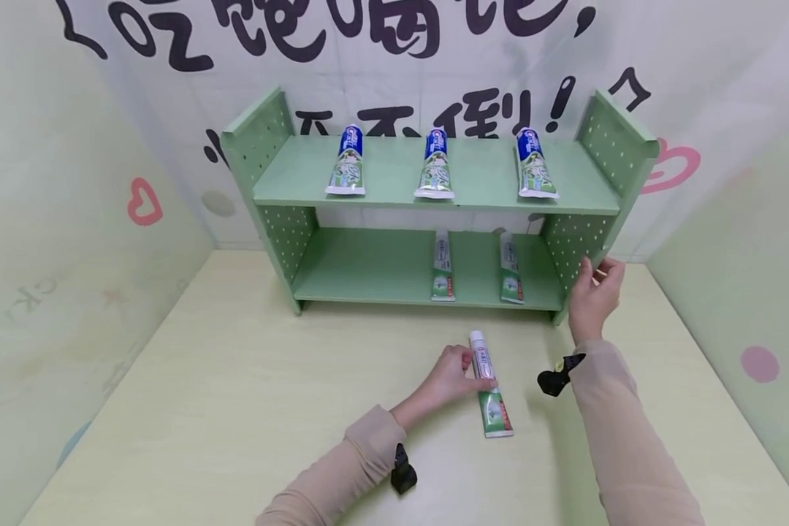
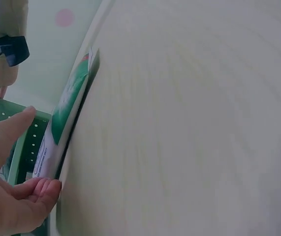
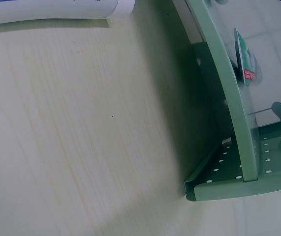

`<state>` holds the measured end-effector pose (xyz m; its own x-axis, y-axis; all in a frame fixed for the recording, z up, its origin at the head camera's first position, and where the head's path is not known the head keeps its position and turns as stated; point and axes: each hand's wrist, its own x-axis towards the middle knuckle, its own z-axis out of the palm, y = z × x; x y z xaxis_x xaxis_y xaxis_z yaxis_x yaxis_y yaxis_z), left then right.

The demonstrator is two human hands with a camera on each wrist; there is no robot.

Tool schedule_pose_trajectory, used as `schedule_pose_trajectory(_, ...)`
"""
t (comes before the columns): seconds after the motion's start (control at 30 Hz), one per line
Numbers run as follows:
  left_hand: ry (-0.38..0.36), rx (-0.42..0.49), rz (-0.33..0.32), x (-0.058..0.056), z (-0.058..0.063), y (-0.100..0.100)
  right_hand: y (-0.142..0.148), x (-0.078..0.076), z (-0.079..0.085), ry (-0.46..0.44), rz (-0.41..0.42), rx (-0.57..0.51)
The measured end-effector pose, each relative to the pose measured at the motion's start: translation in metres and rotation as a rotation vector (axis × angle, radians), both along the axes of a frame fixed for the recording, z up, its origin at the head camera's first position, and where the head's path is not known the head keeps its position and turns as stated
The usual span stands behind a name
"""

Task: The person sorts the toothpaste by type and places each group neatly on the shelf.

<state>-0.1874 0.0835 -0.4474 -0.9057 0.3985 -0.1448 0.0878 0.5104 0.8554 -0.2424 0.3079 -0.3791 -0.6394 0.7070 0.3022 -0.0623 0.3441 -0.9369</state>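
A white-and-green toothpaste tube [image 1: 495, 413] lies on the table in front of the shelf, its white cap towards the shelf. My left hand [image 1: 448, 376] is at its left side, bent fingertips by the tube and thumb reaching over it. In the left wrist view the thumb [image 2: 22, 120] stands apart from the tube [image 2: 69, 105]; the fingertips hide its cap end. My right hand [image 1: 595, 296] holds the right side panel of the green two-tier shelf [image 1: 434, 303]. The right wrist view shows the panel [image 3: 229, 191] and the tube's capped end [image 3: 81, 7], but no hand.
On the upper tier lie three blue-and-green toothpaste tubes [image 1: 436, 164], spaced apart. Two white-and-green tubes [image 1: 443, 267] lie on the lower tier, at its middle and right. Behind the shelf hangs a printed wall cloth [image 1: 394, 80]. Pale walls [image 1: 749, 241] flank the table [image 1: 237, 409].
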Motion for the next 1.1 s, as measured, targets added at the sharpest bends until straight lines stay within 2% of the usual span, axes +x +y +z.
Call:
schedule_pose_trajectory(0.2,0.065,-0.014,0.008,0.006,-0.008,0.007,0.001,0.001,0.001,0.005,0.004,-0.010)
schedule_pose_trajectory(0.37,0.105,-0.040,0.016,0.012,-0.008,0.011,0.000,0.002,0.000,-0.008,-0.006,-0.012)
schedule_pose_trajectory(0.7,0.070,-0.046,0.025,0.016,-0.008,0.014,-0.001,0.002,-0.003,0.013,-0.035,0.022)
schedule_pose_trajectory(1.1,0.039,-0.080,0.011,0.022,0.004,0.018,-0.001,0.003,-0.001,0.010,-0.026,0.023)
